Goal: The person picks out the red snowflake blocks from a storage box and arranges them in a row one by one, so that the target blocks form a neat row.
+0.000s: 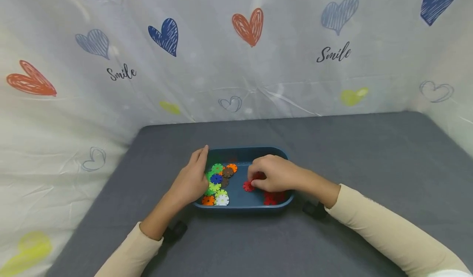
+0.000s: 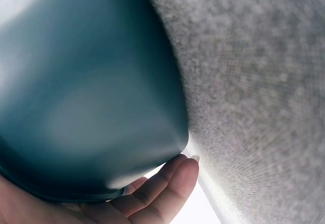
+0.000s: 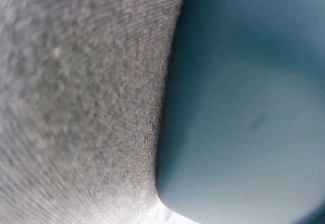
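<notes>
A blue-grey plastic tray (image 1: 240, 207) sits on the table, with flower-shaped notched discs inside. My left hand (image 1: 191, 180) grips its left rim; in the left wrist view the fingers (image 2: 172, 188) lie along the outer wall (image 2: 101, 107). Over the right half, my right hand (image 1: 275, 173) pinches a red flower-shaped disc (image 1: 248, 186) between thumb and fingertips. More red discs (image 1: 270, 198) lie in the near right corner, partly under the hand's shadow. Only the tray's outside wall (image 3: 244, 132) shows in the right wrist view; the right hand is out of that picture.
Along the tray's left side lie mixed discs: blue (image 1: 216, 179), white (image 1: 222, 200), orange (image 1: 208, 200), brown (image 1: 228, 172) and several green ones. Grey cloth (image 1: 351, 154) covers the table. A pale curtain (image 1: 207, 63) printed with hearts hangs behind it.
</notes>
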Tool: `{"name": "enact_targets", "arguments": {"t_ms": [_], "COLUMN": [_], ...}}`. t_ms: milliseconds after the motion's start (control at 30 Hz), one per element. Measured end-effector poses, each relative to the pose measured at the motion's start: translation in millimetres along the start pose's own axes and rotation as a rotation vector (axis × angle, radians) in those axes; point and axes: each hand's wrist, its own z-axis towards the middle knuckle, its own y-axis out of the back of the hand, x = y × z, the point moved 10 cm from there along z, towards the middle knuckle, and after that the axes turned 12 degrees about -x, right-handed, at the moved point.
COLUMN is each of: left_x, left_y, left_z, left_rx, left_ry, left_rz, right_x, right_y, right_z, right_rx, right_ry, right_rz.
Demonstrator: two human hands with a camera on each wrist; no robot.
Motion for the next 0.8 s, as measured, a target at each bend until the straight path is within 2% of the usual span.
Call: {"name": "enact_targets", "arguments": {"t_ms": [233, 433, 600, 800], "left_x": [-0.1, 3.4, 3.8, 1.2], "left_y": [-1.9, -1.4, -2.7, -0.9], "left_z": [1.0, -1.4, -2.6, -0.6], "left_rx": [0.007, 0.004, 0.009, 0.0], "left_ry": [0.007, 0.014, 0.012, 0.009], "left_rz": [0.001, 0.005, 0.005, 0.004], "right_x": [-5, -5, -15, -24], "right_y": [4, 9, 11, 17], "right_z": [1.2, 0.6, -2.1, -3.7], "right_rx": [-0.015, -0.073, -0.123, -0.138], "right_ry": [-0.047, -0.08, -0.182, -0.304], "right_rz": [0.07, 0.149, 0.206, 0.361]}}
